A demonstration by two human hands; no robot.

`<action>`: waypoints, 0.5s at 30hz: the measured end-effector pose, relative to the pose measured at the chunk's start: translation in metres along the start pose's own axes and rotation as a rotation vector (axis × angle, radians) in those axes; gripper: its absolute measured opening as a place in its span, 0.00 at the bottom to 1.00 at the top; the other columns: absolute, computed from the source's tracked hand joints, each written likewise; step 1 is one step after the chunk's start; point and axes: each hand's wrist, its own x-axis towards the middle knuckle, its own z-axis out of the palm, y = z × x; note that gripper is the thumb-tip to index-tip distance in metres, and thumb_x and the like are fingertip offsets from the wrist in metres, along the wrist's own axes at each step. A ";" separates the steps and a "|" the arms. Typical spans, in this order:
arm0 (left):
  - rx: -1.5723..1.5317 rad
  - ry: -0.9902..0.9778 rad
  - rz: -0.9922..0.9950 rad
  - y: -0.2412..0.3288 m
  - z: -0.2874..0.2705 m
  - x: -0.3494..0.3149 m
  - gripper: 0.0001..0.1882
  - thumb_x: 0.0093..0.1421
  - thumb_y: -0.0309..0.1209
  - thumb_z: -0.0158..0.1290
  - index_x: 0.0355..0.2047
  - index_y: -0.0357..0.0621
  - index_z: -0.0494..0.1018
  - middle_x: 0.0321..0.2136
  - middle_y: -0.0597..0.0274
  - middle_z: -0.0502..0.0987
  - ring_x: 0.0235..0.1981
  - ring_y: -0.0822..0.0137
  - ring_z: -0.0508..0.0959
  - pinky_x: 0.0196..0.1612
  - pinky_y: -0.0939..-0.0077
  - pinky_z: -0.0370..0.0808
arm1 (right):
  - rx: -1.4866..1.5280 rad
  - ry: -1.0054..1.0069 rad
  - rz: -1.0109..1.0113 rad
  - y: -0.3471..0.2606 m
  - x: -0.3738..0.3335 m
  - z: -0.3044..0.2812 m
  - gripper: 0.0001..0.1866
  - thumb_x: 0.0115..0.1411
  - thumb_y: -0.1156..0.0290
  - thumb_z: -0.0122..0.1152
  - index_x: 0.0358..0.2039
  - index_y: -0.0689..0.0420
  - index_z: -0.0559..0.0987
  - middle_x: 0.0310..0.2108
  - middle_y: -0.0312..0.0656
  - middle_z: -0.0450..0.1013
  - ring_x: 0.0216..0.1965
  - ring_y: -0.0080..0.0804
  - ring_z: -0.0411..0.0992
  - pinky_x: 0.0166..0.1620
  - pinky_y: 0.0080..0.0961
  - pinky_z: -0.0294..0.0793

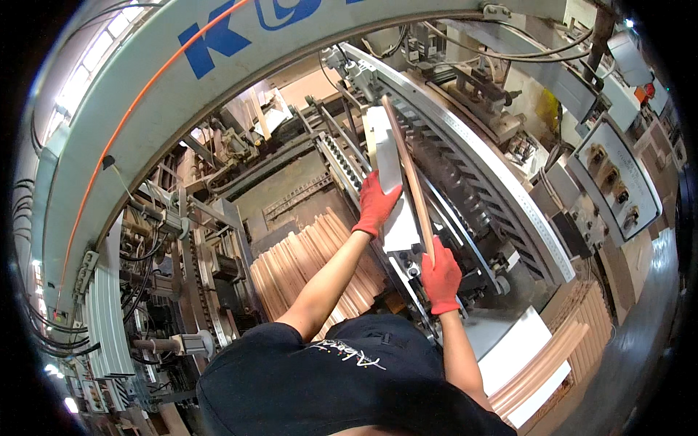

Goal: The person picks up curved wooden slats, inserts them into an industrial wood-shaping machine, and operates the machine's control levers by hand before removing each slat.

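The fingers of the right hand (441,280), red-gloved, are closed around the near end of a brown strip (409,171). The fingers of the left hand (378,207), also red-gloved, lie against a pale plate (387,149); whether they pinch its edge or only press on it, I cannot tell.

The strip runs lengthwise away from the right hand, just to the right of the plate, its far end near the plate's far end. Beyond it on the right sit a dark row of slats (452,149) and a curved metal rail (476,132).

To the left, partly behind the left forearm, lies a pile of wooden strips (302,258). At the lower right, more strips (542,369) lie over a white sheet (509,341).

Farther out, a control panel (618,178) stands at the right, and a pale machine beam (131,156) with an orange hose (129,112) arches across the upper left.
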 end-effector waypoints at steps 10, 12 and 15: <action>-0.119 0.029 0.030 -0.011 0.028 0.008 0.49 0.44 0.39 0.65 0.64 0.31 0.58 0.58 0.39 0.69 0.60 0.48 0.70 0.63 0.64 0.67 | 0.231 -0.015 0.101 0.041 0.055 0.059 0.22 0.60 0.61 0.57 0.52 0.59 0.77 0.40 0.56 0.78 0.42 0.56 0.76 0.44 0.49 0.74; -0.184 0.150 0.027 -0.048 0.025 0.009 0.48 0.46 0.34 0.67 0.65 0.33 0.58 0.58 0.45 0.71 0.56 0.56 0.74 0.58 0.68 0.71 | 0.293 -0.086 0.104 0.022 0.066 0.063 0.19 0.61 0.61 0.56 0.49 0.58 0.78 0.39 0.57 0.77 0.41 0.57 0.76 0.44 0.49 0.73; -0.224 0.134 -0.064 -0.045 0.031 0.015 0.46 0.48 0.32 0.66 0.66 0.36 0.58 0.55 0.47 0.73 0.54 0.58 0.75 0.56 0.68 0.73 | 0.358 -0.073 0.123 0.030 0.084 0.075 0.18 0.61 0.62 0.57 0.48 0.58 0.79 0.39 0.57 0.77 0.42 0.56 0.76 0.44 0.46 0.74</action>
